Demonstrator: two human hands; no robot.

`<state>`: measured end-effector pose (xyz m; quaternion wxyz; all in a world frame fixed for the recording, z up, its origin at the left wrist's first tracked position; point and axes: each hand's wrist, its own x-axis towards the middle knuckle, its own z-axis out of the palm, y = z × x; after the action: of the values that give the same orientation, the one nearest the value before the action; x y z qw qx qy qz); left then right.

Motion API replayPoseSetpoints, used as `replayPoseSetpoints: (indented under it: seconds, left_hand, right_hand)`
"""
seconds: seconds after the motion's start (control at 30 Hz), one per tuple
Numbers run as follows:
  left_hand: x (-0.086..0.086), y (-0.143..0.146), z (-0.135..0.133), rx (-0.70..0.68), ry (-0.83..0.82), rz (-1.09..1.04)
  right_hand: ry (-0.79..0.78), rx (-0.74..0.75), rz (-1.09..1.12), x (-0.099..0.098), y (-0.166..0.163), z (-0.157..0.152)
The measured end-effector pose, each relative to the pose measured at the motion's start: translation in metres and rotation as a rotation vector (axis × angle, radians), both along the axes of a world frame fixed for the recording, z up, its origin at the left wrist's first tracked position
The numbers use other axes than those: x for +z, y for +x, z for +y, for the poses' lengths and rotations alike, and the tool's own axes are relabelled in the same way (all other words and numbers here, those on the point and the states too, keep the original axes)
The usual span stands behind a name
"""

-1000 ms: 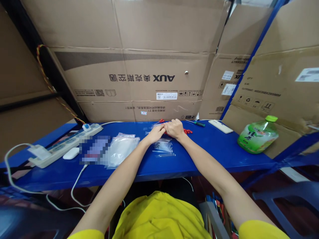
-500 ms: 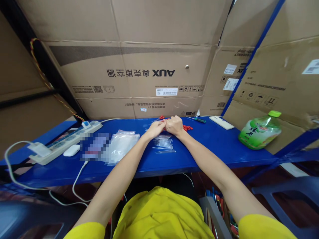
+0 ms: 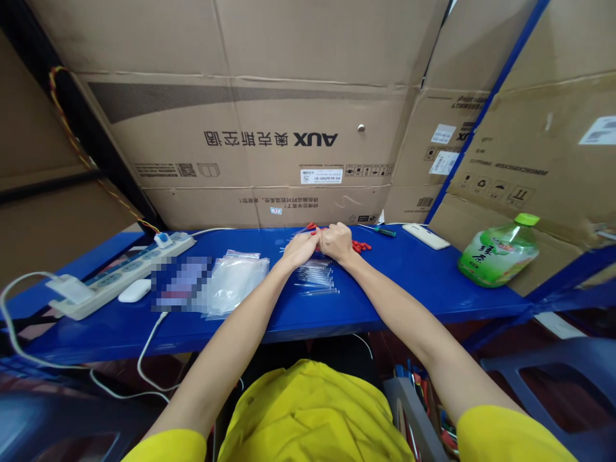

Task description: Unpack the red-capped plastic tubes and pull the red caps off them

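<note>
My left hand [image 3: 301, 249] and my right hand [image 3: 337, 242] meet at the back middle of the blue table. The right one is curled into a fist. The left has its fingers pinched together against it. Whatever sits between them is hidden by the fingers, though a little red shows behind. Small red pieces [image 3: 360, 246] lie just right of my right hand. Beyond my left hand are other red-ended pieces [image 3: 311, 226]. Below the hands, a row of thin clear rods [image 3: 315, 274] lies on the table.
Clear zip bags [image 3: 238, 282] lie left of my forearm, beside a blurred-out rectangle, a white case [image 3: 135, 290] and a power strip [image 3: 129, 273]. At the back right are a green screwdriver [image 3: 385, 231], a white phone-like slab [image 3: 426, 236] and a green tea bottle [image 3: 500, 253]. Cardboard [image 3: 269, 51] walls the back.
The hands stay pressed together in nearly the same place. My left hand looks slightly turned, and the whole view has shifted a little.
</note>
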<state>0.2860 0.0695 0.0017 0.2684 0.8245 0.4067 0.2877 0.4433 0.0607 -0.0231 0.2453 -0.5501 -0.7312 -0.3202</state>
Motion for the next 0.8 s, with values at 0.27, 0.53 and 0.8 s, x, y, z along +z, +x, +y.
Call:
replayPoseSetpoints:
  seconds: [0.27,0.53,0.8]
  left_hand:
    - [-0.001,0.0,-0.013,0.047,0.373,0.264]
    - [-0.004,0.004,-0.01,0.042,0.57,0.385]
    - [-0.007,0.01,-0.009,0.023,0.612,0.486]
  right_hand:
    - [-0.178,-0.174,0.009,0.013,0.0,-0.008]
    - [-0.282,-0.376,0.206,0.024,-0.012,-0.019]
    - [-0.313,-0.268,0.107,0.027,-0.002,-0.023]
